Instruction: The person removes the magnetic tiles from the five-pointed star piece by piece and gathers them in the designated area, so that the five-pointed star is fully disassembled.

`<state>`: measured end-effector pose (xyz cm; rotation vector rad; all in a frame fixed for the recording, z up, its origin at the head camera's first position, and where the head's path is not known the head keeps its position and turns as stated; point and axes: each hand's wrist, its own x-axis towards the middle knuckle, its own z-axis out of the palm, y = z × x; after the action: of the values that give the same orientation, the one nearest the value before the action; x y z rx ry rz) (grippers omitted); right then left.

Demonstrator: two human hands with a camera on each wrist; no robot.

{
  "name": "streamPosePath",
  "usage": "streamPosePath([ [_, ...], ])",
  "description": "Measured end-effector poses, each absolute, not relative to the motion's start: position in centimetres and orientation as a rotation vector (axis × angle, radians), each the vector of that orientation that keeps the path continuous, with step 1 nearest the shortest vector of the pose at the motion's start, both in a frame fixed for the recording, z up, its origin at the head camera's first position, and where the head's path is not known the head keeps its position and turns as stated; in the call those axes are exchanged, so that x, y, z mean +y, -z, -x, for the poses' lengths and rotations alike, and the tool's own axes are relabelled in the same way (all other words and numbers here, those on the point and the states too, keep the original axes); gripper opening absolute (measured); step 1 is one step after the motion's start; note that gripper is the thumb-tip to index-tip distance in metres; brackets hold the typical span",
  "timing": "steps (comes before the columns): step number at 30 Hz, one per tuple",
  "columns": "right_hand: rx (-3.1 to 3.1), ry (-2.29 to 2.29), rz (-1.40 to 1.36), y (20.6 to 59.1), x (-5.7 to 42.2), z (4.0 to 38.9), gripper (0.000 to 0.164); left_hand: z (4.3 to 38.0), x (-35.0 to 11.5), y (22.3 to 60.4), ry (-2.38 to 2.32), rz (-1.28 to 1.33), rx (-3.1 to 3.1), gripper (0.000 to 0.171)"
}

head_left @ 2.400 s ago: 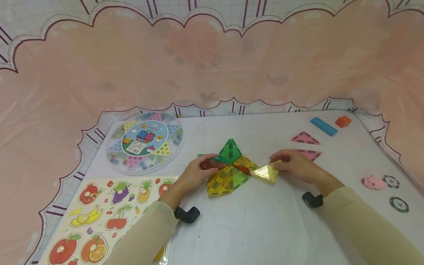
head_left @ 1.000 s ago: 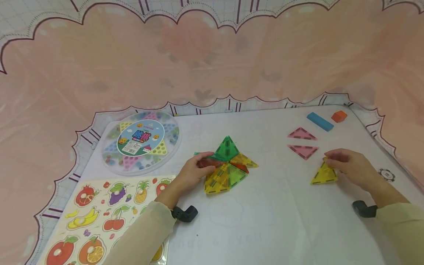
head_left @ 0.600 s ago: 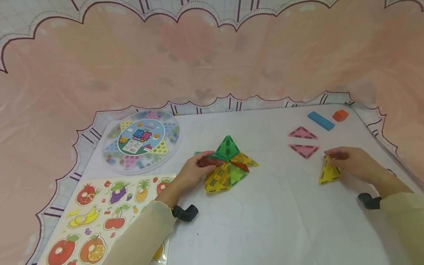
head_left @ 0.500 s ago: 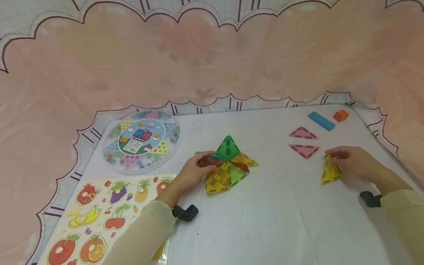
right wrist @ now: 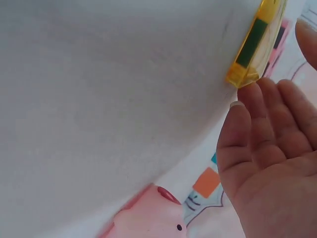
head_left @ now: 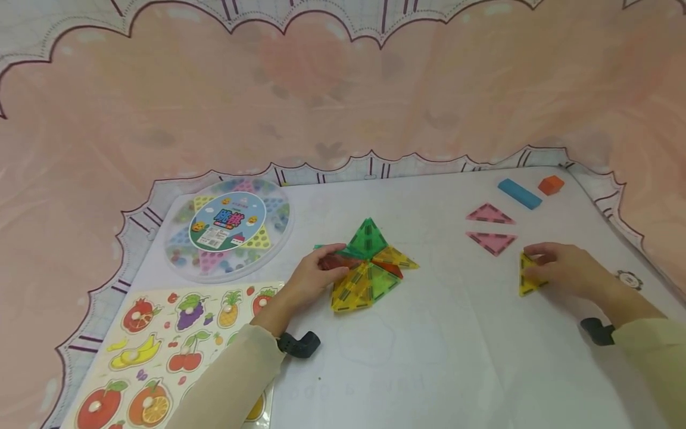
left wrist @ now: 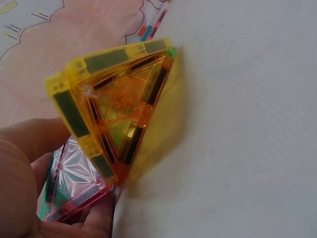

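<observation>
On the white table stands a cluster of translucent magnetic tiles (head_left: 354, 289), green, yellow and red. My left hand (head_left: 313, 280) grips its left side, thumb and fingers around a pinkish-red tile (left wrist: 79, 173) with a green one behind it. In the left wrist view, a yellow-edged triangular opening of the cluster faces the camera. Farther right, my right hand (head_left: 563, 271) is over a single yellow triangular tile (head_left: 527, 283), covering part of it. The right wrist view shows the fingers extended and the thumb apart, fingertips right at the tile's corner.
Two pink triangular tiles (head_left: 490, 243) lie beyond the right hand, with a blue block (head_left: 520, 194) and an orange block (head_left: 550, 185) behind. A pink pig figure (right wrist: 148, 218) and a poker chip (head_left: 629, 279) are at right. A round board-game case (head_left: 278, 256) and fruit puzzle (head_left: 161, 333) occupy the left.
My right hand has carried the yellow triangular tile from beside the cluster to the right, turned it, and loosened its fingers. My left hand has stayed on the cluster.
</observation>
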<state>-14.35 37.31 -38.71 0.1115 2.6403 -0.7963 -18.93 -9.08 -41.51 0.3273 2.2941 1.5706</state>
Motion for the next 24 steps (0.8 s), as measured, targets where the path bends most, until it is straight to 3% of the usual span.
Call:
streamPosePath([
  [10, 2.712, 0.649, -0.045, 39.2, 36.4, 13.3, 0.088, 18.9, -9.3, 41.4, -1.576, -0.342, 2.288, 0.044],
  [24, 2.748, 0.565, 0.015, 39.2, 37.0, 13.6, 0.077, 18.9, -9.2, 41.6, -1.581, -0.334, 2.292, 0.044],
])
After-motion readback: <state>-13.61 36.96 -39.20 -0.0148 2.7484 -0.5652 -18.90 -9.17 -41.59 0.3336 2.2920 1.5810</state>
